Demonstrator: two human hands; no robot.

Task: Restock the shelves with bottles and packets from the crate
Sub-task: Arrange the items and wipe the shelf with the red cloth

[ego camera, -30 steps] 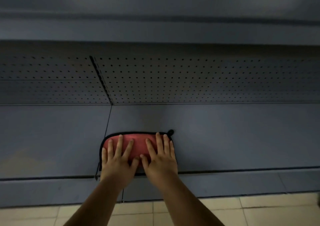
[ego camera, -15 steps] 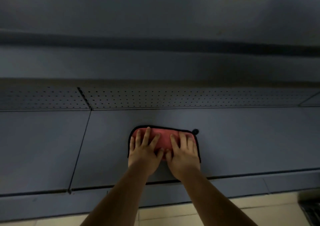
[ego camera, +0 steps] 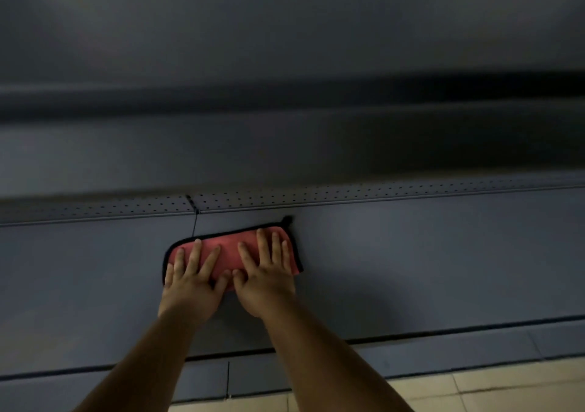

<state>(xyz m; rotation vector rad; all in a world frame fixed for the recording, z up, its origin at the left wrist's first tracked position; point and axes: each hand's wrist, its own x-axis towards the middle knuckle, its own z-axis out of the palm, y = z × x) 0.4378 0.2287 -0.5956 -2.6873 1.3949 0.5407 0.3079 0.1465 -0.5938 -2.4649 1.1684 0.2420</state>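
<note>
So far your left hand and right hand press flat, fingers straight, on a red cloth at frame centre on the bare shelf; no crate, bottles or packets show, so restocking looks unstarted.

Red cloth on grey shelf

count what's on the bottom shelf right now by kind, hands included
red cloth with black edging: 1
hands pressing flat on it: 2, left hand and right hand
bottles: 0 in view
packets: 0 in view
total: 3, all on the grey shelf
</note>
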